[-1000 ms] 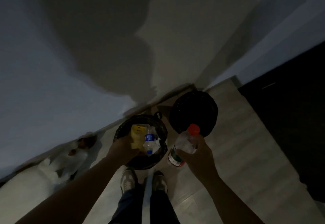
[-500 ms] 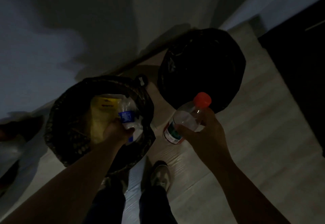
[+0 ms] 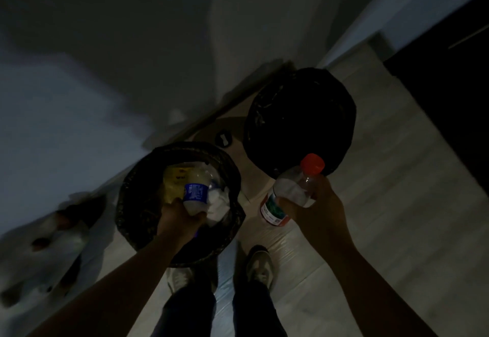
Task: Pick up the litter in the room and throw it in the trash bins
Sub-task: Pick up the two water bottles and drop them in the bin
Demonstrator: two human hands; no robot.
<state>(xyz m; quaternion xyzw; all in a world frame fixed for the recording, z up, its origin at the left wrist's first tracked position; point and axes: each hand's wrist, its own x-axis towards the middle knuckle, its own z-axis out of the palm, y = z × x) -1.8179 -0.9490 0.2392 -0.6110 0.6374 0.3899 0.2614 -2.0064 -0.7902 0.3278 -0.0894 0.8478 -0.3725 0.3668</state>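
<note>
Trash bin (image 3: 127, 199) at lower middle sits under your left hand (image 3: 180, 221), which grips a blue-label bottle (image 3: 195, 194). Your right hand (image 3: 316, 211) grips a red-cap bottle (image 3: 292, 191).

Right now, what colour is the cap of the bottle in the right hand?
Red-orange; the cap shows plainly in the head view.

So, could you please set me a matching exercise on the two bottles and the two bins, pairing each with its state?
1 blue-label bottle
2 red-capped bottle
3 near bin
4 far bin

A gripped by the right hand
B shows only dark lining
C gripped by the left hand
D holds yellow and white litter

Pairs: 1-C, 2-A, 3-D, 4-B
</note>
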